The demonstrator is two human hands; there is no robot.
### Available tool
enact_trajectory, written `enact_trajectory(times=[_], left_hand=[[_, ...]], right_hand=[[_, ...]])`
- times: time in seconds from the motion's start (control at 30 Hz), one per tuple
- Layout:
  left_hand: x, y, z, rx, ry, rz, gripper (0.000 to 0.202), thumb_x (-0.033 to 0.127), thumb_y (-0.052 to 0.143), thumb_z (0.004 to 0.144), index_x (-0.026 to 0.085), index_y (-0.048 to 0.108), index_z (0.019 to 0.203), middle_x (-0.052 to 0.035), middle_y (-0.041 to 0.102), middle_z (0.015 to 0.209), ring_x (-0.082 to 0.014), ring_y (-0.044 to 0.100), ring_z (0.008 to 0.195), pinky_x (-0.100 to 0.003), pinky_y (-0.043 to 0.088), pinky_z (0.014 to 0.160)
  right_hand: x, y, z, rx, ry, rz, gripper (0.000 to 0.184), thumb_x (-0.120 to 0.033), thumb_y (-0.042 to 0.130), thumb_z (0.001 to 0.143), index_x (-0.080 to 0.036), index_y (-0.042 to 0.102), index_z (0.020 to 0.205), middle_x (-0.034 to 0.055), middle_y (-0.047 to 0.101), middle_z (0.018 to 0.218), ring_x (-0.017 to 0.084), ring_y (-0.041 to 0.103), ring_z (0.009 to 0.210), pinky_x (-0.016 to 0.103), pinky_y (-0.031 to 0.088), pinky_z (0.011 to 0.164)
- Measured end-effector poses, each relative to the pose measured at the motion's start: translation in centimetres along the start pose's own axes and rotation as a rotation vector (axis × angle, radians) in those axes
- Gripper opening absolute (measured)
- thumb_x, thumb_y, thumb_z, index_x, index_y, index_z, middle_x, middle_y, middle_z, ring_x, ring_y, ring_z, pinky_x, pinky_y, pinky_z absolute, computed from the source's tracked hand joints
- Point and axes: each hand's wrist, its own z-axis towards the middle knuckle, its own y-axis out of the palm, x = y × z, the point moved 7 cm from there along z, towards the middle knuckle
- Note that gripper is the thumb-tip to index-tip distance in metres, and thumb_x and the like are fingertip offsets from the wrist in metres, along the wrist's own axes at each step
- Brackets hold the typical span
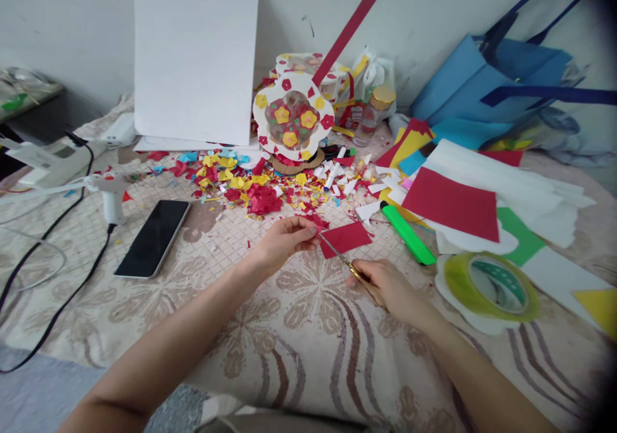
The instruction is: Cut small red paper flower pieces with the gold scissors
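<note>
over tablecloth (231, 349), scissors (353, 268) point from right grip (393, 286) toward left grip (285, 243)

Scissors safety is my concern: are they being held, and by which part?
Yes: the right hand holds the scissors by the gold-coloured handles.

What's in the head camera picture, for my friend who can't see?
A person's right hand holds gold-handled scissors pointing toward the left hand over a patterned tablecloth. Beyond are colourful paper scraps and a flower-decorated craft.
</note>
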Motion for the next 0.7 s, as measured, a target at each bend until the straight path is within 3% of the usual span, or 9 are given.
enact_trajectory(times=[0.37, 0.7], left_hand=[[-0.14, 0.03, 0.03, -0.005, -0.001, -0.006, 0.018, 0.021, 0.072, 0.071, 0.011, 0.059, 0.076, -0.0010, 0.063, 0.067, -0.0081, 0.060, 0.060, -0.023, 0.047, 0.065], [-0.13, 0.06, 0.00, -0.008, -0.002, -0.001, 0.015, 0.020, 0.071, 0.072, 0.012, 0.059, 0.076, -0.0008, 0.063, 0.066, -0.0077, 0.060, 0.060, -0.023, 0.047, 0.064]], right_hand=[[0.25, 0.28, 0.08, -0.004, 0.017, 0.007, 0.032, -0.040, 0.046, 0.086, -0.020, 0.038, 0.062, -0.0047, 0.041, 0.052, 0.011, 0.037, 0.050, 0.024, 0.023, 0.049], [-0.26, 0.01, -0.07, 0.000, 0.000, 0.029, 0.026, -0.033, 0.045, 0.085, -0.019, 0.044, 0.064, -0.0031, 0.047, 0.054, 0.013, 0.041, 0.052, 0.024, 0.026, 0.052]])
